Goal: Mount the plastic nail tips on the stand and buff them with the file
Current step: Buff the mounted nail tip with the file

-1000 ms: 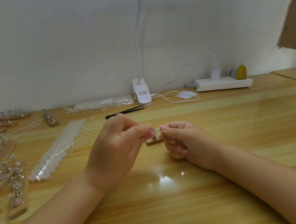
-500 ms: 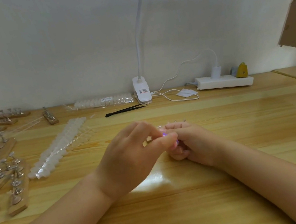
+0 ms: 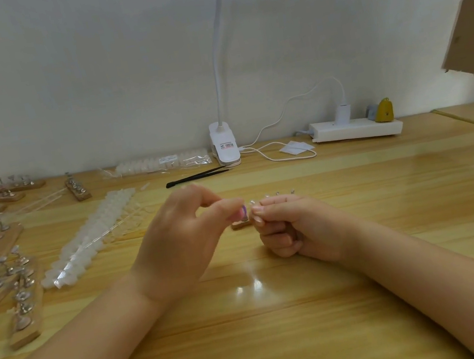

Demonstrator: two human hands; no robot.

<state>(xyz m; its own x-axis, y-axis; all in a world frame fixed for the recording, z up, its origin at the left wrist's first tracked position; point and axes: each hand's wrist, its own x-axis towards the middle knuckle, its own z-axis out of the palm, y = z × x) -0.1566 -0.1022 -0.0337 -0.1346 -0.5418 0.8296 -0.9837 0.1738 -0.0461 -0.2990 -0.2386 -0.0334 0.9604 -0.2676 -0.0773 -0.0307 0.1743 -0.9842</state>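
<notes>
A small wooden stand is seen on the table, in front of the lamp clip and largely hidden behind the two hands. Its metal pegs are glimpsed above the right hand. The right hand is curled, with thumb and forefinger pinched at the stand's left end; a pale nail tip appears to be held there, though it is too small to be made out for certain. The left hand is brought in beside it, thumb and forefinger drawn together just short of the right fingertips; what is pinched cannot be told.

The mounting step is judged to be in hand. It would be done well if the stand were steadied at its base, the tip seated squarely on one peg and pressed down gently, so that the row is not tipped. More tips are laid in strips left of the lamp clip, nearer the person, beside spare stands. Black tweezers lie just in front of the clip. No file can be identified.

A label with red and dark print is carried on the lamp clip, and a white sticker on the bag to its left; neither can be read.
</notes>
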